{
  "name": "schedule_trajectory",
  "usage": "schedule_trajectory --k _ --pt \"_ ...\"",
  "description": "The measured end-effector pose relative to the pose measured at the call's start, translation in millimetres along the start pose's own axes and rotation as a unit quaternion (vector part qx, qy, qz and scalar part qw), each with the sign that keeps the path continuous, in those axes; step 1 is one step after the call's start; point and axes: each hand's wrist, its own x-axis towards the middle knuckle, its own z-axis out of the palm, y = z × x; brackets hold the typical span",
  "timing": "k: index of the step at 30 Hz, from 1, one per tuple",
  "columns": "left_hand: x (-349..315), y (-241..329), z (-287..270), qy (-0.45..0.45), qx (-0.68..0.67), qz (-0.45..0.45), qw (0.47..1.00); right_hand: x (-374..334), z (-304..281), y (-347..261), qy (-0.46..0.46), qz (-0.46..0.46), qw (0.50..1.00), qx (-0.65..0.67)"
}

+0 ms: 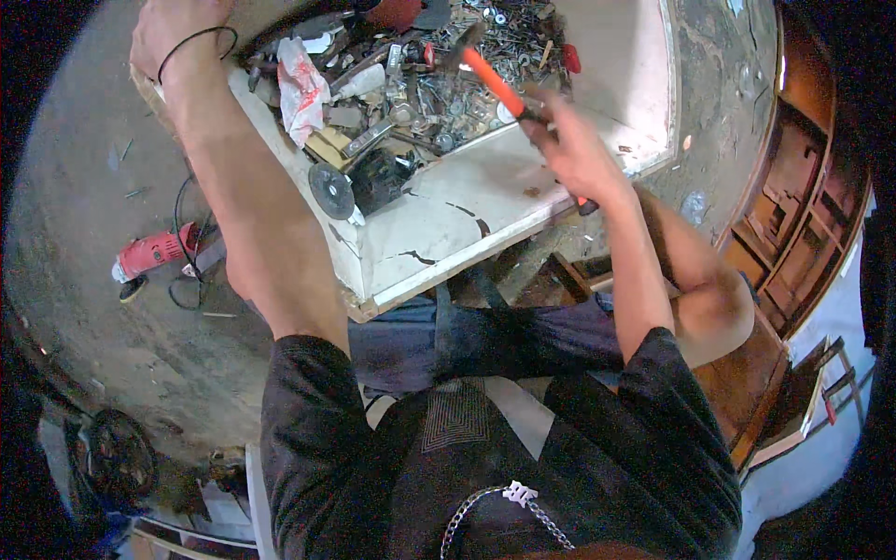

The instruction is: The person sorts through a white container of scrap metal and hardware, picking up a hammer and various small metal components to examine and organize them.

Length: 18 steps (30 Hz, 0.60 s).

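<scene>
My right hand (pixel 583 154), a little blurred, is wrapped around the black grip of a hammer (pixel 495 80) with an orange handle. Its dark head points up and left, over a heap of loose metal hardware (pixel 495 56) in a white wooden tray (pixel 439 247). At the upper left, my left arm reaches along the tray's left side. My left hand (pixel 177 28) is beyond the tray's far left part, partly cut off by the picture's edge, so its fingers and anything in them cannot be made out. A thin black band circles that wrist.
A grey abrasive disc (pixel 331 191) and a red-stained white cloth (pixel 302 89) lie at the tray's left side. On the floor to the left is a red angle grinder (pixel 159 252) with a black cord. A brown wooden cabinet (pixel 784 187) stands at the right.
</scene>
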Motion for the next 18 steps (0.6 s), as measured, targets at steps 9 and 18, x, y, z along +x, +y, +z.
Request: schedule_trajectory --k 9,18 --pt "5.6 -6.6 3.2 0.008 0.028 -0.028 0.999 34.5 12.9 0.1 0.024 -0.04 0.977 -0.208" --pt "4.9 -7.4 -3.0 -0.017 -0.007 0.01 1.0 124.9 121.1 27.9 -0.056 -0.037 0.977 -0.202"
